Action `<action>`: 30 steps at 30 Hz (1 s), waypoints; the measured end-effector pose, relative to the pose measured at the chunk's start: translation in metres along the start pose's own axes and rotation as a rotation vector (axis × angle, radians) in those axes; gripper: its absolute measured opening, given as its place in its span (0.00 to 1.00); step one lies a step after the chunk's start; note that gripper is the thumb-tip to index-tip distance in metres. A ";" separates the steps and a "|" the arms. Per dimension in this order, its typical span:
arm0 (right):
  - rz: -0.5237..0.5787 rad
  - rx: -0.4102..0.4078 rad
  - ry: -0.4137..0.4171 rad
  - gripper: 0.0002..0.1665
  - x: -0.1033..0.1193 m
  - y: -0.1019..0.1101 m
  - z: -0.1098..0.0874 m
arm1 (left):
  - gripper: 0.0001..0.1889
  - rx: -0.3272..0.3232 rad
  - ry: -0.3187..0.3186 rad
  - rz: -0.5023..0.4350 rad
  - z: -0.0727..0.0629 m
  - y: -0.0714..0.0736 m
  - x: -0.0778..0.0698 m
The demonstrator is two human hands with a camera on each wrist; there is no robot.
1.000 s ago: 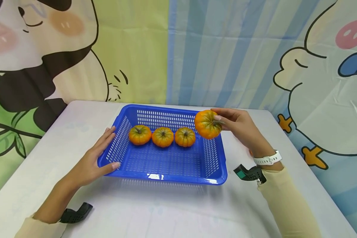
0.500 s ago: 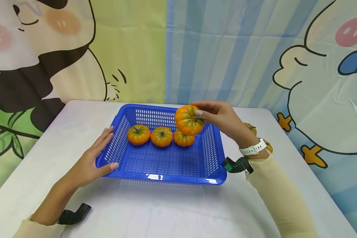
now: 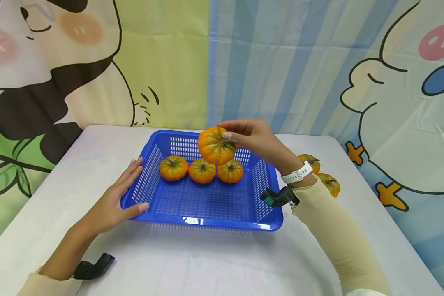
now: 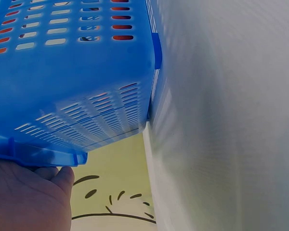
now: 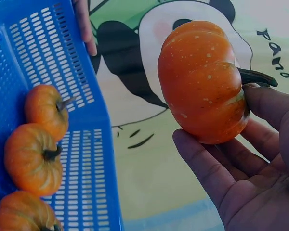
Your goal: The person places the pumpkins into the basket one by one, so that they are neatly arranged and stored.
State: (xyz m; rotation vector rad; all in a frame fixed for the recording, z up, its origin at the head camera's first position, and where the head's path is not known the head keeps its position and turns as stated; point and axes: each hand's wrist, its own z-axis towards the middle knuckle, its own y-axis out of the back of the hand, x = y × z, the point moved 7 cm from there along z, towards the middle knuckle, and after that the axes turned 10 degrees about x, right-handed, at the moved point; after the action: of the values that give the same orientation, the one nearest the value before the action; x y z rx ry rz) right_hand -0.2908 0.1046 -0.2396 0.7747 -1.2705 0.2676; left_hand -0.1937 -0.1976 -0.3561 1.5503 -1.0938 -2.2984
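Above the back part of a blue plastic basket [image 3: 214,224], my right hand [image 3: 257,137] holds a small orange pumpkin [image 3: 215,146] between thumb and fingers. The right wrist view shows the thumb by the stem of this pumpkin [image 5: 202,82] and the fingers spread under its side. Inside the basket, three more small pumpkins sit in a row: a left one [image 3: 174,167], a middle one [image 3: 202,171] and a right one [image 3: 230,171]. My left hand [image 3: 112,203] rests on the basket's left rim, its fingers fairly straight and its thumb at the front corner.
Two more pumpkins lie on the white table [image 3: 207,263] right of the basket: a farther one [image 3: 310,162] and a nearer one [image 3: 329,184], both partly behind my right arm. A cartoon-printed curtain [image 3: 274,65] hangs behind the table.
My right hand has carried the pumpkin leftward from the basket's right rim to above the middle of the row. The two pumpkins on the right have come into view. My left hand has stayed put.
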 end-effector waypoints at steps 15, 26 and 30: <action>0.018 0.114 0.065 0.19 0.013 -0.041 0.032 | 0.48 -0.004 0.017 0.037 0.003 0.000 0.000; 0.023 0.260 0.006 0.20 -0.001 -0.090 0.056 | 0.48 -0.004 0.016 0.027 0.002 0.002 0.001; 0.014 0.275 -0.010 0.19 -0.009 -0.102 0.066 | 0.48 -0.008 0.020 0.023 -0.001 0.001 0.003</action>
State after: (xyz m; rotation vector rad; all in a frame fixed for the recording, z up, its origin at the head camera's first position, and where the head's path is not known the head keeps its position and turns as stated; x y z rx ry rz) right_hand -0.2841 -0.0101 -0.2802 1.0018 -1.2638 0.4570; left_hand -0.1948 -0.2001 -0.3575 1.5468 -1.0898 -2.2648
